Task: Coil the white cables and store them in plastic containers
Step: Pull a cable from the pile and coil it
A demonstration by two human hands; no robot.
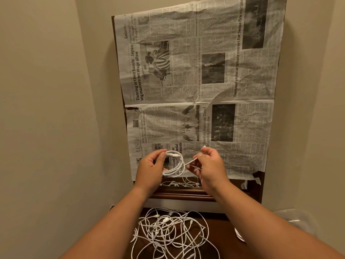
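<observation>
Several thin white cable loops (173, 172) were gripped by the left hand (149, 167), their tail (192, 161) pinched by the right hand (211, 165); slackening could undo them.

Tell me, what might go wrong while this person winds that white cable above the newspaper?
The coil is held only by the left hand, so its loops might spring apart when the right hand wraps the tail it pinches. The tangled pile lies right below, so a dropped coil could snag in it.
</observation>
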